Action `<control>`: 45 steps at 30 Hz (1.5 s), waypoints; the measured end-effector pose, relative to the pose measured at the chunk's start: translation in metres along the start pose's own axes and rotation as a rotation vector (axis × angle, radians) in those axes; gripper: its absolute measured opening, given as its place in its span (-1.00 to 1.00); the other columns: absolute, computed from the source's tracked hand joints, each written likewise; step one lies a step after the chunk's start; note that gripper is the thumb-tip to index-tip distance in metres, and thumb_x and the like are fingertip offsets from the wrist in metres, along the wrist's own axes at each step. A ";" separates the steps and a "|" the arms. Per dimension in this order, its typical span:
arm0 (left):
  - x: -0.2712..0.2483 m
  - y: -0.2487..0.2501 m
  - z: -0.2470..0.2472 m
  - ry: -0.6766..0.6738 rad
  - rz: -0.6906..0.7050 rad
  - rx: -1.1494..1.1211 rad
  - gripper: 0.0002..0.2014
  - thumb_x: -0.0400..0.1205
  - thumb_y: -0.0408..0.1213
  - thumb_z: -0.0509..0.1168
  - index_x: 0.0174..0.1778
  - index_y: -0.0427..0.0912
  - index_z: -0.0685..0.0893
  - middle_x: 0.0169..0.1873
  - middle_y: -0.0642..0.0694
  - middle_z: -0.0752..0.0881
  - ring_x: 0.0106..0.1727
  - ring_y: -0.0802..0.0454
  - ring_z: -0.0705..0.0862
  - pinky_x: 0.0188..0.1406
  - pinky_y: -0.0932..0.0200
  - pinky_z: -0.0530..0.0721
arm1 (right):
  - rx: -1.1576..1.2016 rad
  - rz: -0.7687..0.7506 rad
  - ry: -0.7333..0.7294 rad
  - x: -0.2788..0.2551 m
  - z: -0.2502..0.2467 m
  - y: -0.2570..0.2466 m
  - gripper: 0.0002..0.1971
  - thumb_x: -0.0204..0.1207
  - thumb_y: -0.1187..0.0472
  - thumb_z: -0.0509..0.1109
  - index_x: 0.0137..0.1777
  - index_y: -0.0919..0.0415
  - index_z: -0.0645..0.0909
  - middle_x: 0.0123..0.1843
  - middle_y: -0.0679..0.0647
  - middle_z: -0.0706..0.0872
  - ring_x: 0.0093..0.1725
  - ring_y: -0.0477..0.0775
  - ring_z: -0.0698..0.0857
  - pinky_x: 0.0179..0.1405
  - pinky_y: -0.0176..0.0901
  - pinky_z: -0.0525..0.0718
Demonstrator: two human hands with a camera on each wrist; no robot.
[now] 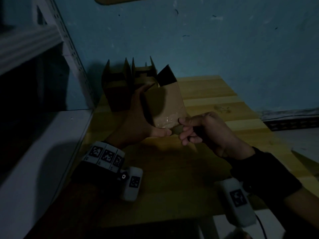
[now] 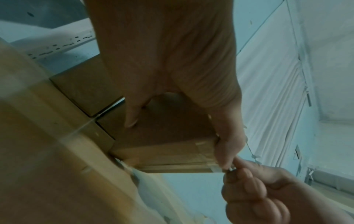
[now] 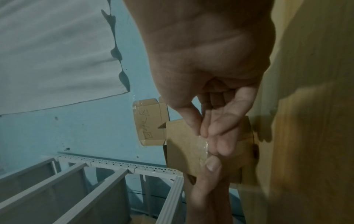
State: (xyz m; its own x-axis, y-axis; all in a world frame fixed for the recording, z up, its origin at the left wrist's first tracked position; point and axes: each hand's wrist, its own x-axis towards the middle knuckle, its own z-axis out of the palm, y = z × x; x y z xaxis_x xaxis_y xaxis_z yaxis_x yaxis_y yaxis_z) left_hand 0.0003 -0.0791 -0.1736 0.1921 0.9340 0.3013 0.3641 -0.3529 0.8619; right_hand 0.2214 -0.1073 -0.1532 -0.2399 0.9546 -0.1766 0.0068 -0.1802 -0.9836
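Observation:
A brown cardboard box (image 1: 164, 104) stands tilted on the wooden table (image 1: 215, 94). My left hand (image 1: 138, 121) grips it, fingers along its far left side and thumb at the near bottom corner. A strip of clear tape (image 1: 168, 120) lies over that lower edge. My right hand (image 1: 198, 128) pinches the tape's end right beside the left thumb. In the left wrist view the left hand (image 2: 172, 60) wraps the box (image 2: 168, 136), and the right hand (image 2: 254, 189) meets the tape (image 2: 216, 168). The right wrist view shows the right hand (image 3: 210, 60) pinching the tape (image 3: 203, 145) on the box (image 3: 182, 151).
Several open cardboard boxes (image 1: 117, 87) stand behind the held one, against the blue wall. A white metal shelf unit (image 1: 34, 128) borders the table on the left. A flattened piece of cardboard (image 3: 149, 121) is taped to the wall. The scene is dim.

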 end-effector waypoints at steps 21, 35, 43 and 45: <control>-0.010 0.033 -0.026 -0.113 -0.566 -0.871 -0.63 0.75 -0.12 0.20 0.39 -0.23 0.59 0.09 -0.20 0.74 0.01 -0.12 0.78 -0.01 -0.02 0.79 | -0.235 -0.557 -0.154 0.004 -0.004 0.002 -0.76 0.54 0.63 0.38 -0.38 0.60 0.59 -0.41 0.48 0.67 -0.44 -0.02 0.69 -0.33 -0.25 0.67; -0.009 0.023 -0.020 -0.085 -0.531 -0.987 -0.63 0.66 -0.11 0.26 0.30 -0.23 0.65 -0.05 -0.18 0.74 -0.14 -0.09 0.77 -0.16 0.02 0.75 | 0.242 -0.472 -0.261 0.019 -0.014 0.004 -0.80 0.40 0.30 0.43 -0.41 0.34 0.56 -0.37 0.24 0.56 -0.30 0.33 0.40 -0.22 0.09 0.20; -0.005 0.026 -0.024 -0.012 -0.476 -0.972 -0.53 0.65 -0.17 0.28 0.49 -0.20 0.53 0.27 -0.29 0.72 0.17 -0.24 0.77 -0.05 -0.07 0.78 | -0.131 -0.435 -0.025 0.017 -0.024 0.007 -0.55 0.72 0.13 0.24 -0.44 0.21 0.57 -0.43 0.20 0.60 -0.39 0.11 0.55 -0.24 -0.11 0.59; -0.004 0.026 -0.020 0.002 -0.501 -0.945 -0.50 0.63 -0.16 0.32 0.50 -0.22 0.53 0.27 -0.29 0.72 0.17 -0.23 0.76 -0.04 -0.07 0.77 | -0.202 -0.477 0.068 0.017 -0.020 0.009 -0.51 0.72 0.09 0.31 -0.49 0.21 0.53 -0.48 0.23 0.56 -0.46 0.10 0.52 -0.26 -0.15 0.60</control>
State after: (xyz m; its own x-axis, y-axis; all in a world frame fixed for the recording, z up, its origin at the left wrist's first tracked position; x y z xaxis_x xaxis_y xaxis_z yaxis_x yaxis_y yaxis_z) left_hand -0.0098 -0.0911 -0.1446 0.2147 0.9609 -0.1748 -0.4531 0.2565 0.8538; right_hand 0.2364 -0.0882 -0.1658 -0.1986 0.9339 0.2972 0.1010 0.3211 -0.9416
